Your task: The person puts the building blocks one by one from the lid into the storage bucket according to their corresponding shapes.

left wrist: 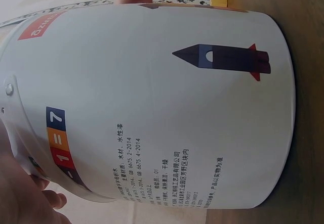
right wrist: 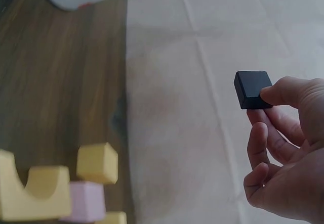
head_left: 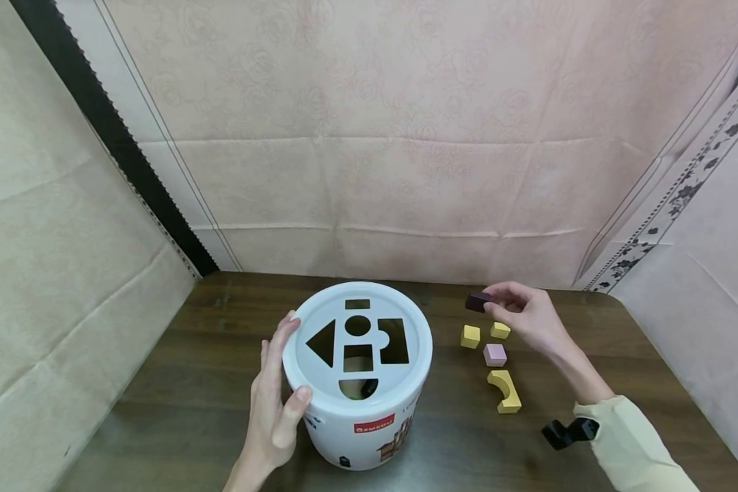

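Observation:
A white shape-sorter bucket [head_left: 350, 444] stands upright on the table, printed with a red label and a rocket. Its lid [head_left: 320, 311] has several cut-outs, among them a triangle, a circle and a square. My left hand [head_left: 277, 403] holds the bucket's left side, thumb on the lid's front rim and fingers along its left edge. Off to the right, my right hand [head_left: 523, 314] pinches a small dark block [right wrist: 253, 88] between thumb and fingertips, raised over the far part of the table. Something dark shows inside through the half-round hole.
Below the right hand lie two yellow blocks [head_left: 470, 336], a pink block [head_left: 495, 354] and a yellow arch block [head_left: 506, 392]. A dark wooden table [head_left: 209, 383] carries everything. Pale cloth [head_left: 369, 184] hangs along its back and both sides. A black device [head_left: 568, 433] sits at the right cuff.

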The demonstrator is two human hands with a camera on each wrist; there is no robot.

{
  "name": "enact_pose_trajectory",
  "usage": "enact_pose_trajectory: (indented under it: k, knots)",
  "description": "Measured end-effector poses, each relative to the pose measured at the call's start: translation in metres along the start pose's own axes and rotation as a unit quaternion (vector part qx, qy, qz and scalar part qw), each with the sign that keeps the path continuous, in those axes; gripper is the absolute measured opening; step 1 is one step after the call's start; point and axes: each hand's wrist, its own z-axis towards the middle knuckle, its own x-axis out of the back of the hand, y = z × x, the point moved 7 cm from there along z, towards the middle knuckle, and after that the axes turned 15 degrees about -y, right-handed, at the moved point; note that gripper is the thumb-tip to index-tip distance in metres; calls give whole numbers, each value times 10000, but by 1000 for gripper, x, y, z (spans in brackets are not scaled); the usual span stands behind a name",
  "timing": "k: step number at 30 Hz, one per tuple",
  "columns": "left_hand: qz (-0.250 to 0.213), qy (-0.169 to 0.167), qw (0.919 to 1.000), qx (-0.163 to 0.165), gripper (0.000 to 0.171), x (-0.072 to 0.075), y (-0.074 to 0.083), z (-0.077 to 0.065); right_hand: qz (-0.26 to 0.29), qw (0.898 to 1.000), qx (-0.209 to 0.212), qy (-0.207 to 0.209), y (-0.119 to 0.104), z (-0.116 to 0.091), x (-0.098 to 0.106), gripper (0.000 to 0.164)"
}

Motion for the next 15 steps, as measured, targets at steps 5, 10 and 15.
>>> enact_pose_trajectory:
  k: [5, 10, 15]
  knots:
    - [8, 1, 10000, 10, 64, 0, 2, 1, 126, 9997, 145, -137, -40, 0, -7, 20]
    - [12, 0, 10000, 25, 64, 0, 2, 1, 115, 9994, 255, -179, -61, 3, -13, 19]
    - [14, -4, 10000, 44, 64, 0, -1, 0, 337, 9983, 401, -242, -80, 9, -19, 19]
